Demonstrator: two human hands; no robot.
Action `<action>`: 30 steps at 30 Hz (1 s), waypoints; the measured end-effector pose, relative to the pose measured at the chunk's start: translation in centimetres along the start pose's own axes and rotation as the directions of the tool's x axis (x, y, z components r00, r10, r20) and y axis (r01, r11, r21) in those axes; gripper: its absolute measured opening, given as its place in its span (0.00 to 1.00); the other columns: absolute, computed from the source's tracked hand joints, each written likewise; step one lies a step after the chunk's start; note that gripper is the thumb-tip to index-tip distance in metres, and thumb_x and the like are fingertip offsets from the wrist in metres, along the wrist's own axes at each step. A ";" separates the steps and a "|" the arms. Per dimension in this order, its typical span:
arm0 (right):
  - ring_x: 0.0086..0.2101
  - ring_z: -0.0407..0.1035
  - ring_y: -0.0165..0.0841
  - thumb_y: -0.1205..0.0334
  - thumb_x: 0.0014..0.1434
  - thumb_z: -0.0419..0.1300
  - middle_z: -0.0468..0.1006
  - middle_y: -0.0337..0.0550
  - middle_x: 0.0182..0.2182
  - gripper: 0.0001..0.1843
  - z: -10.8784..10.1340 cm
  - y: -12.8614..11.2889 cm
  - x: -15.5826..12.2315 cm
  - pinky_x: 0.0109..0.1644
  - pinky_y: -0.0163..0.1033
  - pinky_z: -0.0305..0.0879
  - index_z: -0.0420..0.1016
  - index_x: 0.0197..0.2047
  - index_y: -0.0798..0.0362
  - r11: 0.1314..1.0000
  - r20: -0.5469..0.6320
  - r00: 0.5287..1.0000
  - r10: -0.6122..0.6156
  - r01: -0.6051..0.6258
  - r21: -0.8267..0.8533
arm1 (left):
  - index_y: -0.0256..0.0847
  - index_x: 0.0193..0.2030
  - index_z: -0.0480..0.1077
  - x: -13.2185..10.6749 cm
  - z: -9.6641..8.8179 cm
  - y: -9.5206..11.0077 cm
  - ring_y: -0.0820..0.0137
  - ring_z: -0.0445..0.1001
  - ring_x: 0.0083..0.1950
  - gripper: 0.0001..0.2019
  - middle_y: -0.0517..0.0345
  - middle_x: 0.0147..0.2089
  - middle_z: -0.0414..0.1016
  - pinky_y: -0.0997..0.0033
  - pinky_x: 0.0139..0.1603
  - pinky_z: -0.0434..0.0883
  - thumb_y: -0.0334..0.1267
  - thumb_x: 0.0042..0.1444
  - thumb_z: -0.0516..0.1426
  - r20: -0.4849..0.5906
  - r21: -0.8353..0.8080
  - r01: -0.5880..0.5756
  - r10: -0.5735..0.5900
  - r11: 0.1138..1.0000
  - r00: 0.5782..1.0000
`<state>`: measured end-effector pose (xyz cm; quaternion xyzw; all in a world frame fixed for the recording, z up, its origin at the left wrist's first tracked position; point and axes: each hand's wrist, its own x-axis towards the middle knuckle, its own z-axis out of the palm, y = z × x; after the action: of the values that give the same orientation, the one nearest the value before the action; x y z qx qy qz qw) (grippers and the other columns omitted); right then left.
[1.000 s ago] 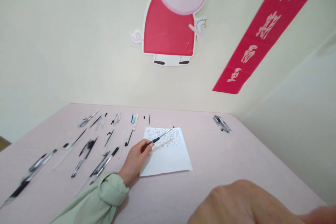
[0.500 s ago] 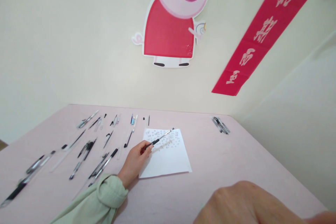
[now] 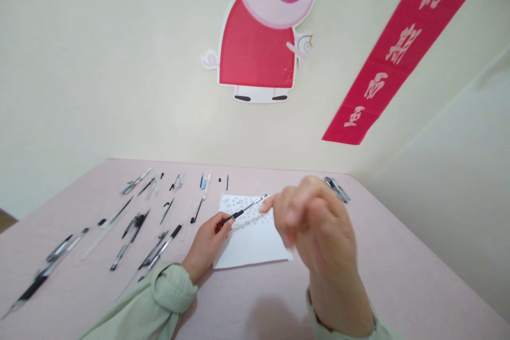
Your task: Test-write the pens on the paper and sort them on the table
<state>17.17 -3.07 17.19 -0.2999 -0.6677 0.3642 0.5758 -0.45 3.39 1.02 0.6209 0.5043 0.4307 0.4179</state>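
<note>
My left hand is closed on a black and clear gel pen, gripping its dark end between thumb and fingers. The pen slants up to the right over a white sheet of paper with handwriting on its upper half. My right hand is raised in front of the paper's right side, slightly blurred. One finger stretches left close to the pen's far end, and the other fingers bend loosely downward. Nothing shows in this hand. Whether the finger touches the pen cannot be made out.
Several pens, refills, caps and clear barrels lie scattered across the left of the pink-covered table. A bundle of pens lies at the back right, partly behind my right hand. A pig cutout and red banner hang on the wall.
My right hand has come up from the lower right edge, moving forward and left to near the pen's tip. My left hand keeps holding the pen in nearly the same place.
</note>
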 end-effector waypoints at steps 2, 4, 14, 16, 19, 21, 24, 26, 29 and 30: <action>0.31 0.68 0.32 0.55 0.65 0.53 0.71 0.38 0.27 0.10 -0.6 3.7 1.1 0.44 0.43 0.67 0.70 0.34 0.49 0.952 -0.032 0.999 0.040 -0.048 -0.303 | 0.40 0.31 0.71 0.1 0.0 -0.1 0.69 0.67 0.29 0.13 0.63 0.25 0.68 0.72 0.31 0.63 0.48 0.55 0.54 0.044 -0.005 -0.025 0.025 1.000 0.999; 0.41 0.69 0.36 0.62 0.63 0.55 0.74 0.44 0.38 0.06 -2.1 7.6 1.0 0.49 0.44 0.64 0.73 0.40 0.50 0.812 -0.001 0.999 0.053 -0.043 -0.582 | 0.40 0.32 0.70 0.2 -0.1 -0.2 0.69 0.66 0.29 0.14 0.63 0.25 0.67 0.72 0.30 0.63 0.48 0.56 0.53 0.070 -0.005 -0.036 0.036 0.999 0.997; 0.40 0.71 0.34 0.71 0.60 0.55 0.77 0.41 0.38 0.12 -5.8 13.8 -6.3 0.45 0.38 0.65 0.75 0.44 0.48 0.547 0.096 0.934 0.344 -0.116 -0.829 | 0.42 0.35 0.73 0.2 -0.4 0.1 0.67 0.69 0.29 0.15 0.62 0.27 0.71 0.71 0.32 0.65 0.52 0.54 0.55 0.132 0.049 -0.030 0.024 0.998 0.991; 0.39 0.70 0.33 0.70 0.60 0.56 0.76 0.39 0.37 0.11 -5.7 13.9 -6.8 0.44 0.36 0.64 0.75 0.43 0.48 0.578 0.096 0.935 0.340 -0.128 -0.806 | 0.42 0.38 0.73 0.3 -0.3 -0.1 0.68 0.69 0.29 0.16 0.61 0.27 0.71 0.70 0.32 0.66 0.52 0.54 0.56 0.137 0.032 -0.035 0.030 0.999 0.990; 0.37 0.70 0.31 0.69 0.60 0.55 0.74 0.39 0.38 0.10 -7.0 14.8 -6.7 0.43 0.35 0.64 0.75 0.41 0.48 0.606 0.020 0.949 0.313 -0.184 -0.774 | 0.41 0.50 0.69 0.4 -0.1 -0.5 0.68 0.70 0.29 0.24 0.61 0.29 0.72 0.68 0.33 0.69 0.54 0.52 0.56 0.075 -0.038 -0.010 0.012 0.999 0.997; 0.38 0.69 0.31 0.69 0.59 0.54 0.73 0.41 0.38 0.10 -9.4 15.8 -6.4 0.43 0.35 0.64 0.75 0.39 0.50 0.564 -0.139 0.954 0.267 -0.271 -0.780 | 0.40 0.54 0.66 0.4 0.0 -0.7 0.67 0.72 0.30 0.28 0.59 0.31 0.73 0.67 0.34 0.70 0.55 0.52 0.56 0.055 -0.063 0.014 -0.010 0.998 0.998; 0.38 0.69 0.32 0.68 0.57 0.54 0.74 0.42 0.37 0.11 -15.0 17.4 -6.0 0.44 0.34 0.64 0.77 0.38 0.51 0.365 -0.456 0.870 0.189 -0.493 -0.790 | 0.40 0.52 0.67 0.5 0.1 -0.7 0.66 0.73 0.31 0.27 0.58 0.32 0.74 0.65 0.37 0.71 0.57 0.53 0.53 0.065 -0.033 0.028 -0.025 0.999 0.998; 0.40 0.69 0.36 0.66 0.58 0.52 0.73 0.46 0.37 0.12 -19.1 18.0 -6.3 0.46 0.37 0.63 0.76 0.40 0.55 0.284 -0.583 0.800 0.140 -0.596 -0.751 | 0.40 0.50 0.68 0.4 0.0 -0.5 0.67 0.73 0.30 0.26 0.59 0.31 0.74 0.64 0.38 0.70 0.57 0.54 0.52 0.076 0.001 0.023 -0.023 1.000 0.997; 0.38 0.68 0.37 0.64 0.60 0.51 0.72 0.51 0.38 0.14 -24.1 18.3 -7.3 0.44 0.38 0.62 0.76 0.42 0.58 0.176 -0.726 0.683 0.077 -0.726 -0.665 | 0.41 0.46 0.70 0.4 0.0 -0.2 0.66 0.73 0.30 0.25 0.59 0.29 0.75 0.63 0.38 0.70 0.58 0.53 0.51 0.085 0.043 0.031 -0.035 0.999 0.996; 0.38 0.68 0.37 0.64 0.60 0.51 0.72 0.52 0.38 0.15 -25.3 18.4 -7.6 0.43 0.38 0.62 0.76 0.44 0.58 0.143 -0.759 0.648 0.060 -0.758 -0.636 | 0.41 0.45 0.71 0.4 0.0 -0.1 0.65 0.73 0.30 0.24 0.59 0.29 0.75 0.64 0.38 0.70 0.59 0.52 0.52 0.082 0.052 0.037 -0.042 0.998 0.996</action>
<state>43.00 4.48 -0.50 -0.8504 -0.4162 -0.0574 0.3165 -0.46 3.76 0.93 0.6385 0.5094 0.3834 0.4312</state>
